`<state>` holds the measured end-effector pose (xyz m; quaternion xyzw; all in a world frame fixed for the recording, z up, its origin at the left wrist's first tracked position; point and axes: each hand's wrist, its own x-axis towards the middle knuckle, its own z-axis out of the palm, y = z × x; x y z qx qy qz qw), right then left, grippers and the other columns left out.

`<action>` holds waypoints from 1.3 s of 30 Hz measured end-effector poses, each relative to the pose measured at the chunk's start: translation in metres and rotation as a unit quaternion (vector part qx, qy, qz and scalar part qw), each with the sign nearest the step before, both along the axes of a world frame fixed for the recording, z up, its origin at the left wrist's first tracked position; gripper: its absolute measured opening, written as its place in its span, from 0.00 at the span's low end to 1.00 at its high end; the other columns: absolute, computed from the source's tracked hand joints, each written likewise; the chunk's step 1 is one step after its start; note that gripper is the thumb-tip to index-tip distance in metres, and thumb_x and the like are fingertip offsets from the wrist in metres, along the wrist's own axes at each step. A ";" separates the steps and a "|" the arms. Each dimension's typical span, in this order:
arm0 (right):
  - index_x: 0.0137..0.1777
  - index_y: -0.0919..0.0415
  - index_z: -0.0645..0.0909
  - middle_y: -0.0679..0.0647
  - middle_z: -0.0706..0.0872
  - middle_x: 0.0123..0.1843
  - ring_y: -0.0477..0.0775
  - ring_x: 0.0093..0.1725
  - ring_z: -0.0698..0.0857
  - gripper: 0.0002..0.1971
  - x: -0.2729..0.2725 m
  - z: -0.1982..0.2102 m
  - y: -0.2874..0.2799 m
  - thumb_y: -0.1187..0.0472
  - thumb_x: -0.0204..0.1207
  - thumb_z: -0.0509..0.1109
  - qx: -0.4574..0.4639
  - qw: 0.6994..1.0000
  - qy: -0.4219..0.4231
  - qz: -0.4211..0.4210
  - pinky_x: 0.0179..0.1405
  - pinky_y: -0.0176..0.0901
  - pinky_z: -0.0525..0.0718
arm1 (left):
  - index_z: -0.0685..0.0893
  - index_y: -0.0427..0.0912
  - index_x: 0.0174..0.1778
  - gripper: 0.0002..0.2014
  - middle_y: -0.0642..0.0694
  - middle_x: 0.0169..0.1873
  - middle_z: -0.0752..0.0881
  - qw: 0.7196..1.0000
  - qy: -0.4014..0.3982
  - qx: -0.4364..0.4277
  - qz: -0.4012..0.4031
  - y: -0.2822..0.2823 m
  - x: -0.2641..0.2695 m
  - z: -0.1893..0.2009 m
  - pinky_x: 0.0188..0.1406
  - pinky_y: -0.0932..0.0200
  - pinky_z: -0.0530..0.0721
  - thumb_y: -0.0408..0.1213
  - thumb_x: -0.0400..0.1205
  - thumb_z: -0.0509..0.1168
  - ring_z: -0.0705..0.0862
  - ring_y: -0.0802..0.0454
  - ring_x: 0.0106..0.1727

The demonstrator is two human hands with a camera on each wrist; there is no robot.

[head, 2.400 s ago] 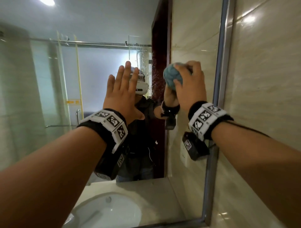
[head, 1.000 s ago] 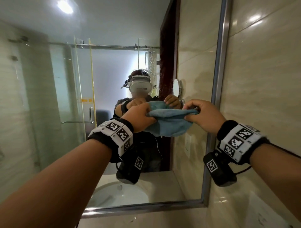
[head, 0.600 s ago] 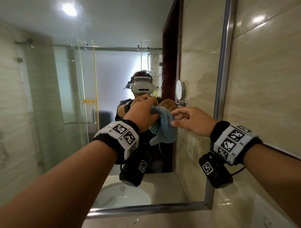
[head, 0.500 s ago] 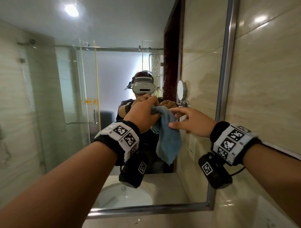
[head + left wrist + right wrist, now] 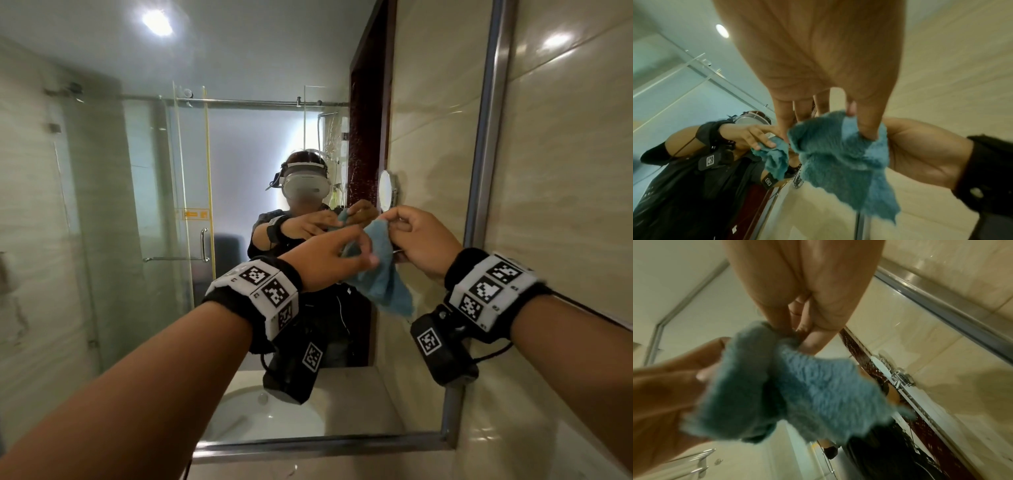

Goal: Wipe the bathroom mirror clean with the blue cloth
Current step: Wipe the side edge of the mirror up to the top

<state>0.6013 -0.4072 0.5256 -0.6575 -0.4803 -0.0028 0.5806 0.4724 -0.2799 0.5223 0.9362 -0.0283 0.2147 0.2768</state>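
Both hands are raised in front of the bathroom mirror, near its right side, with the blue cloth held between them and clear of the glass. The right hand pinches the cloth's upper edge between thumb and curled fingers; the right wrist view confirms the fingertips closed on the fabric. The left hand pinches the cloth's left portion between thumb and forefinger, with the remaining fingers extended; the left wrist view shows the thumb pressed into the fabric. The cloth hangs loosely below both grips, its lower corner drooping beside the right wrist's black camera unit. It is bunched and uneven, not spread flat. Each wrist carries a white band with black square markers. The mirror has a metal frame along its right and bottom edges and is mounted on a beige tiled wall. Its reflection shows the person wearing a white headset, a glass shower enclosure with a steel rail, a dark door frame, a small round wall-mounted mirror and a white basin set in a pale counter.
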 end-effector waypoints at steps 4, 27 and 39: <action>0.51 0.60 0.79 0.58 0.87 0.48 0.55 0.48 0.87 0.06 -0.006 0.007 -0.006 0.67 0.82 0.61 0.006 0.994 0.085 0.066 0.39 0.44 0.89 | 0.67 0.45 0.53 0.21 0.55 0.47 0.76 0.994 -0.088 0.041 0.039 -0.002 0.004 0.002 0.41 0.57 0.89 0.37 0.74 0.74 0.81 0.53 0.48; 0.63 0.54 0.79 0.54 0.77 0.62 0.53 0.59 0.78 0.13 0.028 0.070 0.072 0.62 0.80 0.64 0.042 0.848 -0.429 -0.308 0.60 0.39 0.78 | 0.29 0.53 0.80 0.59 0.42 0.80 0.29 0.838 -0.089 0.361 0.400 0.079 0.053 0.059 0.75 0.30 0.39 0.69 0.70 0.66 0.31 0.41 0.81; 0.74 0.44 0.69 0.49 0.70 0.75 0.59 0.70 0.68 0.19 0.055 0.110 0.083 0.57 0.84 0.57 0.038 0.782 -0.489 -0.384 0.69 0.52 0.67 | 0.22 0.54 0.76 0.71 0.43 0.76 0.21 0.830 -0.079 0.362 0.417 0.094 0.068 0.048 0.75 0.28 0.44 0.73 0.58 0.71 0.29 0.42 0.80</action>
